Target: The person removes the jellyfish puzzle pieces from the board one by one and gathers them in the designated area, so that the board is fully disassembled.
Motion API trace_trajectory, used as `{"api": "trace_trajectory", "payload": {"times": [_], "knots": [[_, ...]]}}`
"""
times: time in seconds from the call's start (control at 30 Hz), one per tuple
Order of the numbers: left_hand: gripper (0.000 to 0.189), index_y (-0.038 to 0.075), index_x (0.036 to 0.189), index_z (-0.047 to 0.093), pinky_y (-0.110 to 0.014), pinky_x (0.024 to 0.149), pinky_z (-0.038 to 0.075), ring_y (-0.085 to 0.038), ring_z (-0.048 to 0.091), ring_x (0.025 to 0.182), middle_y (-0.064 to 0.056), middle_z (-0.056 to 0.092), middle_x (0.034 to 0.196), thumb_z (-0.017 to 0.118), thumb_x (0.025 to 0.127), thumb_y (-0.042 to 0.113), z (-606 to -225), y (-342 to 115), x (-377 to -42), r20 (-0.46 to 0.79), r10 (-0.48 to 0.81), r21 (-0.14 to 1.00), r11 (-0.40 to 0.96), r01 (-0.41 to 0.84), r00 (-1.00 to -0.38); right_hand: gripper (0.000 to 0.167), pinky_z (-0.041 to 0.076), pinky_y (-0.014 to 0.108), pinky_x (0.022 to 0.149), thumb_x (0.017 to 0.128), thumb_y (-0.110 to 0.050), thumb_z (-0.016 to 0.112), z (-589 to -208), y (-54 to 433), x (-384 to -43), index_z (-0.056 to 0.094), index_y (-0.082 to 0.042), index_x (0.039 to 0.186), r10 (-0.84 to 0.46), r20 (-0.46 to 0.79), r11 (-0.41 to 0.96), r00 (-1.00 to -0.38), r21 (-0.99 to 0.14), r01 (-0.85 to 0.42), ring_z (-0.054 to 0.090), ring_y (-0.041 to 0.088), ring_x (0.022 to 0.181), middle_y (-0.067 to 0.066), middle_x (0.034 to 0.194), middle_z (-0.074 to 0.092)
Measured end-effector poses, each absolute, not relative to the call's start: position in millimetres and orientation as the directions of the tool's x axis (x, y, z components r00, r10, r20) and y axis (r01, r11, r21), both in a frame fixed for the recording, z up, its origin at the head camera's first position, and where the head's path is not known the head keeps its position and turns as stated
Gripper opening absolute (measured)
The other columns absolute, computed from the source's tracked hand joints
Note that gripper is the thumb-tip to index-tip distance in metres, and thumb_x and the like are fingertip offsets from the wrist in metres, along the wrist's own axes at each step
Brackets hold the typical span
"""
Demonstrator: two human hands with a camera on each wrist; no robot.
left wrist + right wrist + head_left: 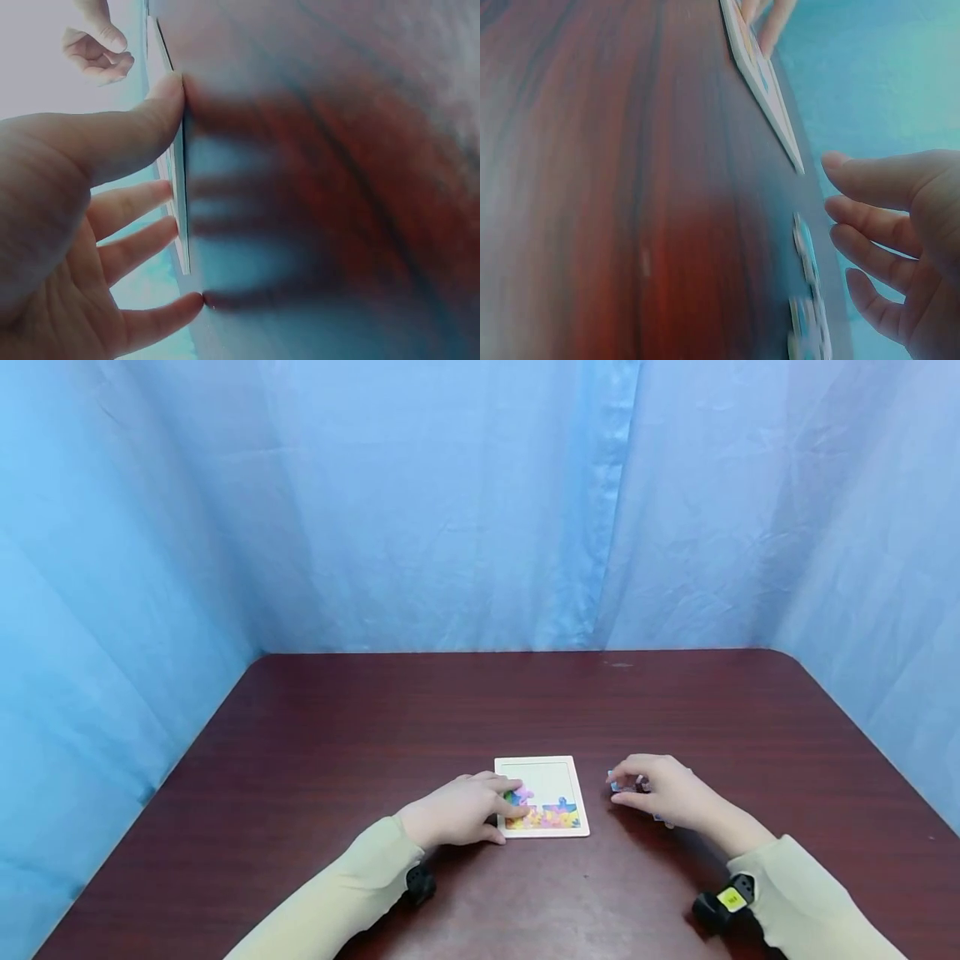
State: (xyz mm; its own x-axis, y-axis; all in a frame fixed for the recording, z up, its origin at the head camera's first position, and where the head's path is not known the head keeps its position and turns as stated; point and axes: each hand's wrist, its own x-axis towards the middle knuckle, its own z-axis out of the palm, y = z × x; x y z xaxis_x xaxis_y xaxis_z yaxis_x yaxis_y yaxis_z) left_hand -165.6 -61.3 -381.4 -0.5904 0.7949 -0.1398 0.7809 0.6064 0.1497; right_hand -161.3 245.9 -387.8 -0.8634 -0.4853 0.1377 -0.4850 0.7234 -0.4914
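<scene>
Left grip (467, 810), spread, likely steadies the puzzle tray (543, 775); right grip (672, 789), apart, hovers near loose pieces (807, 251) at tray's 3 o'clock.

Pale puzzle tray (545, 777), partly filled, lies near loose pieces (805, 319).

L grip (463, 810) on part-filled puzzle tray (538, 775), R grip (672, 789) over loose pcs (615, 787)

The sleeved left forearm (345, 885) and right forearm (810, 893) reach forward and slant inward, with the hands apart. The left hand (467, 810) faces palm down, fingers spread and nearly straight, left thumb (124, 142) set away from them. The right hand (667, 789) arches, fingers gently bent, right thumb (889, 178) extended apart from the fingertips.
</scene>
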Motion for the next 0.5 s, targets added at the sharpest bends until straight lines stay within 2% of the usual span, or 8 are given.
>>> {"api": "trace_trajectory", "payload": {"times": [0.17,0.5], "knots": [[0.045,0.027,0.128,0.061,-0.034,0.102,0.041,-0.020,0.043,0.133,-0.004,0.047,0.144,0.070,0.084,0.034,-383,-59,-167,-0.125,0.799,0.169,0.601,0.781,-0.588,0.012,0.047,0.026,0.066,0.079,-0.012,0.075,-389,231,-163,0.069,-0.015,0.090,-0.532,0.171,0.696,-0.829,-0.468,-0.544,0.054,0.004,0.073,-0.013,0.080,0.061],[0.044,0.028,0.128,0.061,-0.038,0.105,0.038,-0.022,0.040,0.135,-0.010,0.041,0.148,0.067,0.086,0.040,-382,-63,-168,-0.139,0.794,0.171,0.608,0.775,-0.592,0.012,0.049,0.025,0.068,0.081,-0.014,0.074,-390,203,-166,0.069,-0.014,0.092,-0.575,0.152,0.674,-0.804,-0.468,-0.571,0.053,0.004,0.073,-0.012,0.080,0.061]]}}
